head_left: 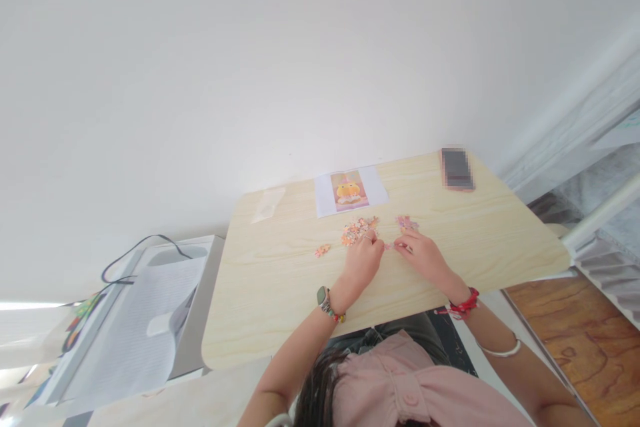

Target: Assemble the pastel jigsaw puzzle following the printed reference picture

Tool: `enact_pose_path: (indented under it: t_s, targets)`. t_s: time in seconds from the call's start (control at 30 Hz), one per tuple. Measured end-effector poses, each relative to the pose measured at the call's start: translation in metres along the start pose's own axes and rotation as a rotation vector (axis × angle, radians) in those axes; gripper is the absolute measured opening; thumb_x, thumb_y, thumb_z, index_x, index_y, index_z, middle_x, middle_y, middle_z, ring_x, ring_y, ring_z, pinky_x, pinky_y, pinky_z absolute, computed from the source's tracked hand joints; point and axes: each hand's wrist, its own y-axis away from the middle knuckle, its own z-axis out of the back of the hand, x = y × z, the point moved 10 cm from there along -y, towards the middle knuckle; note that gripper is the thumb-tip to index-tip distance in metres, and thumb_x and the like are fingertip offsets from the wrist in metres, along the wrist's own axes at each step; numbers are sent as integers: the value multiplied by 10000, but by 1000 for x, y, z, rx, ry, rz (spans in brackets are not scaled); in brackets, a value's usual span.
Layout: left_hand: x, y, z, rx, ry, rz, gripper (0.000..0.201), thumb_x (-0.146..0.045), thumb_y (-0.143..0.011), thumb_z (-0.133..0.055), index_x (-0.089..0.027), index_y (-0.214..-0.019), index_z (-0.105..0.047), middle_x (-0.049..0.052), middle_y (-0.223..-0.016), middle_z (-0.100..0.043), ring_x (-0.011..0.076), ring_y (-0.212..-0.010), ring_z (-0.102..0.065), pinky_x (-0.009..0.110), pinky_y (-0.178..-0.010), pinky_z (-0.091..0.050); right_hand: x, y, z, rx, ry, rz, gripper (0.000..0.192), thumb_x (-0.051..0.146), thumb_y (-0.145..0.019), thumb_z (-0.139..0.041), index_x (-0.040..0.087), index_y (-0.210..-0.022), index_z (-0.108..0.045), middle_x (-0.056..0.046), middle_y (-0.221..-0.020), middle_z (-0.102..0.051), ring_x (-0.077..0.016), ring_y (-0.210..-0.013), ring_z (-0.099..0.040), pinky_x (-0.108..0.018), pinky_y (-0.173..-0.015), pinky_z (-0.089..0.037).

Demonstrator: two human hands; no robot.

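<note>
Hands on desk (280, 293) | L hand (364, 260) fingers curled at puzzle-piece pile (357, 229) | R hand (423, 255) pinching small piece (387, 246) | ref picture (349, 191) behind, phone (457, 169) far right

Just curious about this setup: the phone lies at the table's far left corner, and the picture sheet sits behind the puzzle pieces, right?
Not quite. The head view shows the phone at the table's far right corner. The picture sheet does sit behind the puzzle pieces.
</note>
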Motion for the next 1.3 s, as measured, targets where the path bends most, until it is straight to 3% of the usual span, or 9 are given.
enact_pose_path:
  t_s: [0.2, 0.37, 0.57, 0.73, 0.9, 1.03, 1.17, 1.3]
  targets:
    - [-36, -30, 0, -66, 4, -73, 250, -167, -871, -333, -167, -862, -583, 84, -931, -512, 181, -847, -520, 265, -620, -435, -29, 8, 27, -15, 23, -40, 208, 261, -841, -437, 217, -819, -639, -40, -832, -616, -163, -779, -570, -275, -697, -442]
    - [-51, -54, -5, -87, -13, -61, 272, -173, -891, -300, -172, -1016, -542, 85, -947, -499, 180, -882, -518, 251, -609, -432, -50, 8, 40, -22, 66, -100, 222, 261, -846, -429, 197, -806, -639, -41, -783, -592, -159, -724, -559, -272, -670, -430]
    - [-54, -68, -6, -94, -73, -33, 289, -188, -904, -270, -143, -1053, -514, 102, -956, -493, 202, -941, -501, 251, -608, -441, -66, -4, 34, -14, 70, -103, 201, 223, -837, -437, 181, -825, -633, -51, -822, -595, -166, -773, -549, -274, -706, -421]
    - [-40, -54, 6, -90, -79, 10, 231, -170, -881, -332, -158, -975, -542, 83, -964, -498, 188, -906, -519, 260, -638, -450, -72, -9, 30, -4, 78, -119, 212, 234, -845, -433, 181, -833, -637, -45, -799, -587, -164, -768, -551, -277, -704, -421]
    - [0, -9, 10, -22, -16, 146, 181, -227, -860, -408, -185, -975, -542, 74, -1042, -494, 168, -869, -542, 263, -664, -456, -56, 2, 37, -43, 89, -117, 243, 227, -853, -406, 191, -899, -641, -56, -847, -596, -173, -803, -560, -291, -722, -433]
    - [30, 27, 1, 54, 17, 278, 175, -256, -844, -450, -216, -989, -540, 61, -1043, -501, 170, -910, -539, 242, -657, -454, -18, 9, 20, 10, 42, -36, 241, 231, -859, -403, 216, -904, -639, -51, -886, -602, -168, -836, -566, -283, -727, -442]
    - [40, 39, -3, 54, 15, 315, 193, -242, -845, -444, -216, -1015, -532, 65, -1066, -492, 167, -919, -536, 239, -666, -449, 13, 5, -12, 130, 28, 6, 213, 217, -851, -426, 209, -892, -635, -45, -868, -595, -158, -808, -569, -270, -716, -439]
    - [35, 31, -4, 44, -14, 229, 232, -200, -874, -348, -229, -1024, -524, 58, -1039, -493, 148, -825, -549, 234, -627, -439, 24, 0, -32, 180, 88, -26, 164, 247, -812, -501, 199, -917, -617, -52, -892, -577, -163, -797, -566, -253, -668, -436]
